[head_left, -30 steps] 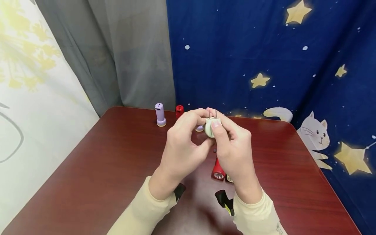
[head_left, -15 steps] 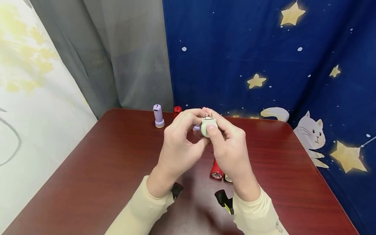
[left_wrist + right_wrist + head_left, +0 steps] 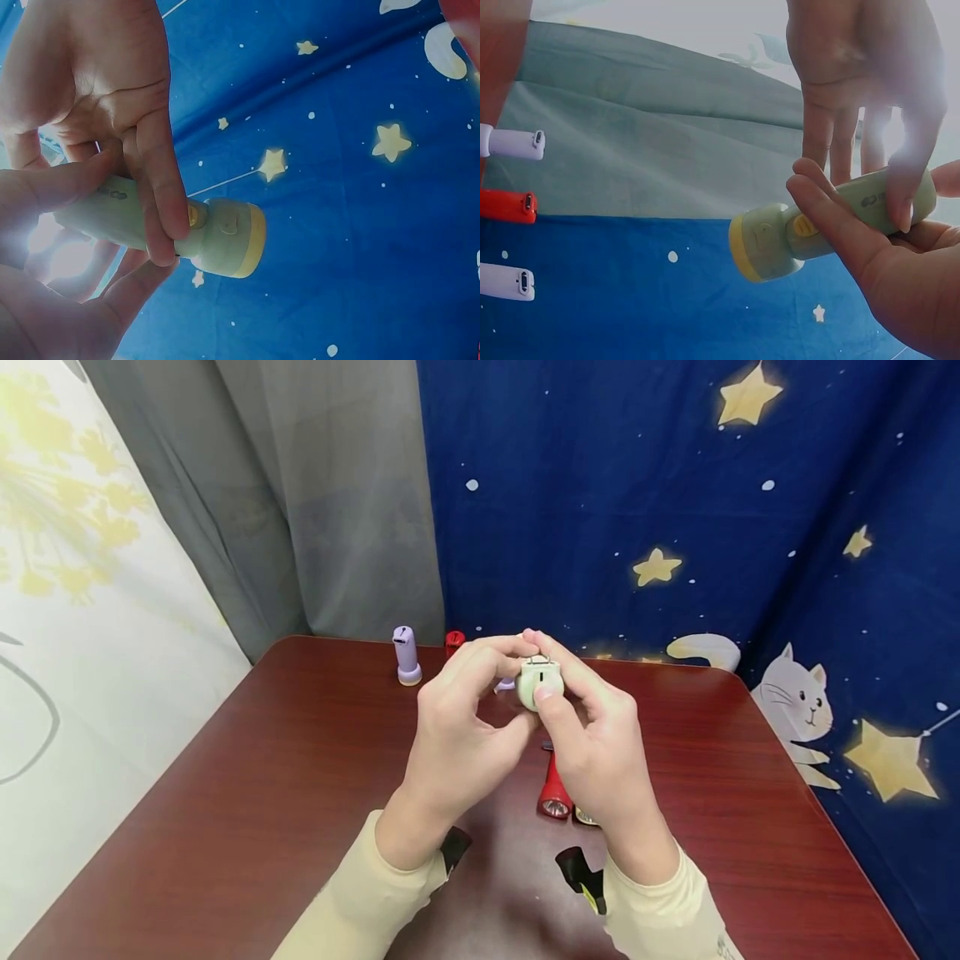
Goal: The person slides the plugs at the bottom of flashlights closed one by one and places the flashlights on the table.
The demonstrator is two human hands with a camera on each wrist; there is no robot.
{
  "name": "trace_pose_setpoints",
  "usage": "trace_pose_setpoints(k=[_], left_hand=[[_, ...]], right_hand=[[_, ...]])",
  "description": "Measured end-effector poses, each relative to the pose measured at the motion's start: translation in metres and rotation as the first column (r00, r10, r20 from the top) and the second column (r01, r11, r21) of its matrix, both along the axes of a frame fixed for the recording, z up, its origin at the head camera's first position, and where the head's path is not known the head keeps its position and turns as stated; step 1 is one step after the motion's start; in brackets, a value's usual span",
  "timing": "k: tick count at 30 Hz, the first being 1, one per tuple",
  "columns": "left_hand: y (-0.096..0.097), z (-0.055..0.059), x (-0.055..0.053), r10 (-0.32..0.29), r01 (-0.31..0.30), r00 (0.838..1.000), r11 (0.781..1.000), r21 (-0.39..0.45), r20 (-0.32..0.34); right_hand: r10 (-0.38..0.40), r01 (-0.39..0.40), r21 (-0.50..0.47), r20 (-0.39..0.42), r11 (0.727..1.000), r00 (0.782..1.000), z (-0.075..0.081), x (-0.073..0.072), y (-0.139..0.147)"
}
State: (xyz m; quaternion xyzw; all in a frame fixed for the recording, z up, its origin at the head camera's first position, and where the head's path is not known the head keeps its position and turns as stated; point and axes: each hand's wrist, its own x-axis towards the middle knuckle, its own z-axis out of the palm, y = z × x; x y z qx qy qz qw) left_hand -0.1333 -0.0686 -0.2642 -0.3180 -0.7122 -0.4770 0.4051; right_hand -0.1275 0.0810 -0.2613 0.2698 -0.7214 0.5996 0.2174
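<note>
A pale green flashlight with a yellow rim (image 3: 739, 251) is held up over the table between both hands, its tail towards the head camera. The left hand (image 3: 457, 735) grips its body from the left. From the right, the right hand (image 3: 596, 735) holds it too, with the thumb on the tail below a dark slot (image 3: 541, 677). Only the short ends of metal plug prongs (image 3: 538, 659) show at the tail's top edge. In the left wrist view a yellow switch (image 3: 196, 216) sits near the flashlight's head (image 3: 229, 238), between the fingers.
At the table's back stand a lilac flashlight (image 3: 407, 656), a red one (image 3: 454, 642) and another lilac one (image 3: 505, 685), partly hidden. A red flashlight (image 3: 555, 797) and a pale-lensed one (image 3: 585, 816) lie below the right hand. Curtains (image 3: 562, 510) hang behind.
The prongs stood out from the tail before and now barely show. The right thumb has slid down the tail, uncovering the dark slot. Both hands keep their hold.
</note>
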Motion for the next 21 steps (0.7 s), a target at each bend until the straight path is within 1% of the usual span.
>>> trace_pose_setpoints(k=[4,7,14,18,21], left_hand=[[-0.0014,0.001,0.001,-0.052,0.051,0.998,0.998,0.046,0.019],[-0.0024,0.0015,0.0012,-0.075,0.073,0.997,0.995,0.068,0.029],[-0.0012,0.0032,0.0003,-0.075,0.073,0.997,0.996,0.056,0.031],[-0.0006,0.003,-0.0015,-0.072,0.07,0.996,0.996,0.046,0.049],[-0.0011,0.0012,-0.0053,-0.08,0.076,0.992,0.996,0.038,0.095]], right_hand=[[0.044,-0.044,0.006,-0.022,0.999,0.999,-0.0002,0.0003,0.0003],[0.061,-0.06,0.019,-0.035,0.998,0.998,-0.0003,0.0006,0.0006],[0.064,-0.064,0.015,-0.037,0.998,0.997,0.0001,0.0004,0.0029],[0.056,-0.056,0.032,-0.006,0.998,0.998,-0.0001,-0.001,0.0047],[0.043,-0.046,0.062,0.051,0.997,0.998,-0.001,-0.0044,0.0067]])
